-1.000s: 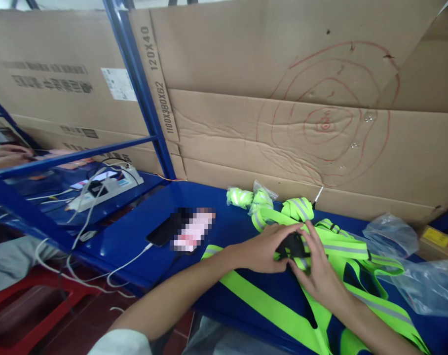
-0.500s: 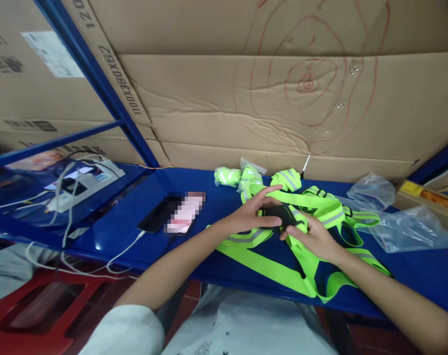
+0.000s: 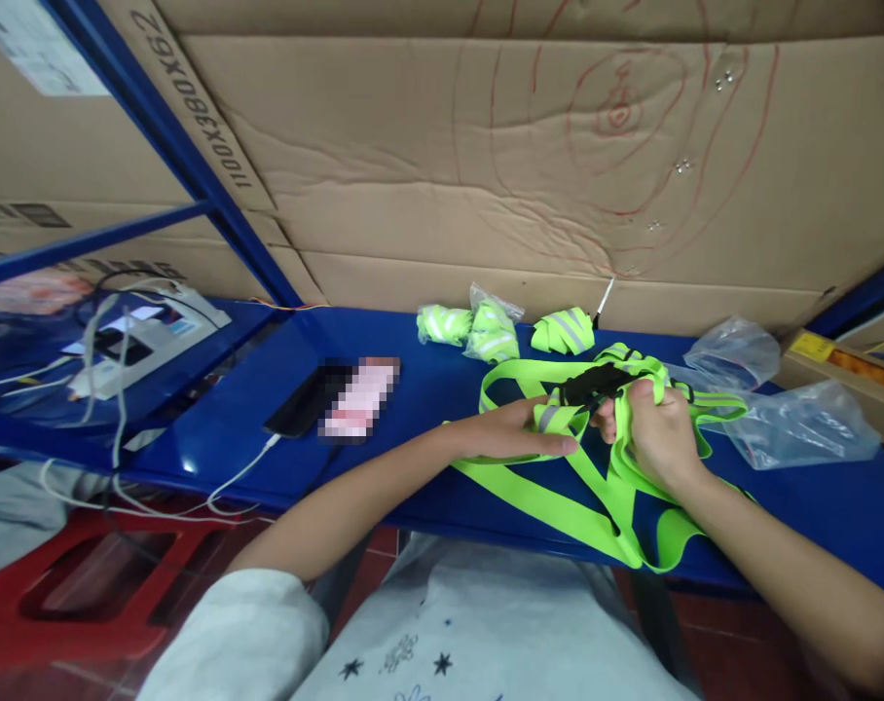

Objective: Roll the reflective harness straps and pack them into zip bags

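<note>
A neon-green reflective vest made of elastic straps (image 3: 536, 501) with grey stripes lies loosely spread on the blue table. My right hand (image 3: 661, 433) is closed in a fist around a bunch of its green straps. Left of it, my left hand (image 3: 519, 430) holds a striped piece of strap between its stretched thumb and its fingers, which are partly hidden. A black part of the vest (image 3: 595, 383), perhaps a buckle or webbing, sits raised between and just beyond the two hands.
Bagged green rolls (image 3: 493, 331) and another rolled vest (image 3: 563, 331) stand at the back by the cardboard (image 3: 384, 146). Clear plastic bags (image 3: 807, 424) and a cardboard box (image 3: 851, 380) lie right. Two phones (image 3: 307, 401), a charging cable and a power strip (image 3: 150, 341) are left.
My right hand has moved up and closed on the green straps. The black part has left my fingers' pinch and is farther back. My left hand has turned lower; the view has tilted down.
</note>
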Demonstrator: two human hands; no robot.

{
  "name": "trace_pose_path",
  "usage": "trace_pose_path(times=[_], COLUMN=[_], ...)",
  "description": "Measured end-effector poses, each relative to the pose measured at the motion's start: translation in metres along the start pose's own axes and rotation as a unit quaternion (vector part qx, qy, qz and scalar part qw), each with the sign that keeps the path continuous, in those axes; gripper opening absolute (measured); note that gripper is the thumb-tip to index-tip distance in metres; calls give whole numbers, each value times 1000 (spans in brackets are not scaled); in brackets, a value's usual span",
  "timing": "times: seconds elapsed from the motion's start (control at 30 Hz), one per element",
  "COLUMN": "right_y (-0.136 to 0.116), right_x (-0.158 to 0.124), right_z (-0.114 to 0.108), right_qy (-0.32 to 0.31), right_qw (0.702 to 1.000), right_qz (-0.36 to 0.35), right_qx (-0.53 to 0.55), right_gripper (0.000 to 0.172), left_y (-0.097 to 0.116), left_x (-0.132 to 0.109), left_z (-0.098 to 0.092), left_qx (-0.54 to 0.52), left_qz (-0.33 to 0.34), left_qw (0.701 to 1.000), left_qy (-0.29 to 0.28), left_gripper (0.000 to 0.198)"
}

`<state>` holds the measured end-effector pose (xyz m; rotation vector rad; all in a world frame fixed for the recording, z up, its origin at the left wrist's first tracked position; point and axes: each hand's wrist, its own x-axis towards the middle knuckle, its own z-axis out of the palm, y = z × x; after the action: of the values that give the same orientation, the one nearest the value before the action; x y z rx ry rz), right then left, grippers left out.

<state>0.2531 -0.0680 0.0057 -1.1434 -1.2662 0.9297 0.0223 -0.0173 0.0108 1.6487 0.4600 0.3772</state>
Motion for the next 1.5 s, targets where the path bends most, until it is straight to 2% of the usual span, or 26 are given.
trace_pose_path(times=[0.1, 0.17, 0.23, 0.33, 0.4, 0.47, 0.57, 0.63, 0.7, 0.8, 0.87, 0.97, 1.07, 1.13, 1.23, 1.3, 1.37, 1.5], right_y=[-4, -7, -10, -11, -9, -5, 2, 5, 6, 8, 9, 8, 3, 1, 3, 8, 14, 14], right_x=[-2, -1, 0, 2, 2, 3, 4, 3, 3, 2, 1, -3, -8, -9, -8, -5, -3, -4], right_z=[0, 3, 6, 6, 4, 1, 2, 5, 9, 13, 13, 12, 13, 14, 14, 13, 13, 17], right_qy=[-36, -63, -89, -109, -111, -113, -112, -107, -101, -116, -133, -139, -87, -48, -27, -29, -36, -79], right_qw=[997, 990, 984, 979, 978, 982, 992, 994, 995, 992, 991, 984, 969, 969, 977, 983, 989, 991], right_qz=[-31, -60, -76, -99, -110, -96, -43, -16, 6, 36, 30, -41, -120, -138, -126, -103, -68, -8], right_qx=[-65, -111, -136, -141, -137, -119, -50, -4, 25, 38, 9, -107, -199, -202, -169, -149, -126, -104], right_gripper=[56, 54, 55, 54, 52, 47, 43, 48, 55, 62, 61, 59, 62, 62, 65, 65, 63, 62], left_y=[2, 2, 2, -1, -2, -1, 1, 1, -2, -10, -15, -21, -19, -14, -11, -13, -17, -22], left_x=[4, 5, 6, 6, 6, 6, 6, 7, 8, 10, 12, 13, 11, 8, 8, 11, 15, 22], left_z=[8, 7, 3, -4, -8, -12, -19, -22, -22, -15, -10, -10, -16, -17, -8, 1, 8, 12], left_qx=[-34, -49, -51, -105, -160, -179, -124, -75, -34, 7, 17, 35, 79, 100, 81, 70, 69, 67], left_qz=[73, 99, 105, 111, 115, 116, 121, 136, 153, 155, 145, 129, 117, 121, 146, 178, 203, 222], left_qw=[996, 991, 991, 988, 979, 970, 971, 971, 972, 979, 982, 977, 966, 964, 969, 963, 953, 952], left_qy=[41, 79, 72, 32, 61, 116, 168, 181, 173, 129, 121, 166, 216, 215, 181, 189, 214, 201], left_gripper=[51, 44, 45, 72, 94, 98, 85, 81, 78, 70, 65, 59, 57, 53, 46, 46, 49, 41])
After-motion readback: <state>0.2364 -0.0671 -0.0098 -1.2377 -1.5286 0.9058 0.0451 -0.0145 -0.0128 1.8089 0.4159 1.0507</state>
